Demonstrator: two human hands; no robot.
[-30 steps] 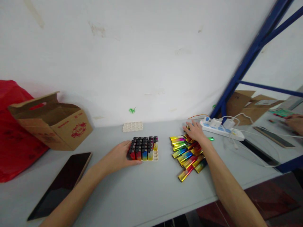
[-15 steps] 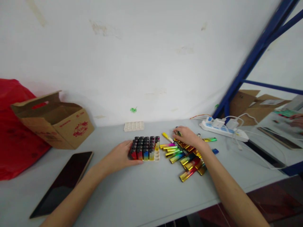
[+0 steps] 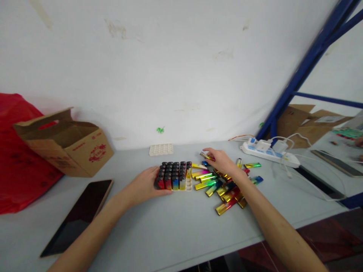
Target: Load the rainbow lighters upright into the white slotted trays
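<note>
Black-topped lighters (image 3: 175, 175) stand upright in rows in a white tray (image 3: 188, 186), whose rightmost column has vacant holes at the front. My left hand (image 3: 146, 186) is closed around the tray's left side, thumb along the front and fingers behind the lighters. My right hand (image 3: 220, 160) pinches a single lighter (image 3: 206, 155) just above the far side of a loose pile. That pile of shiny gold and coloured lighters (image 3: 224, 189) lies on the table right of the tray, partly hidden under my right wrist.
A second white tray (image 3: 161, 149) lies by the wall. On the left are an open cardboard box (image 3: 82, 151), a red bag (image 3: 25, 162) and a dark tablet (image 3: 79, 217). A power strip (image 3: 269, 154) with cables lies at the right, near a blue metal frame (image 3: 295, 83).
My right hand has lifted from the pile and moved slightly left, with a lighter now showing in its fingers. The pile has shifted a little. My left hand stays on the tray.
</note>
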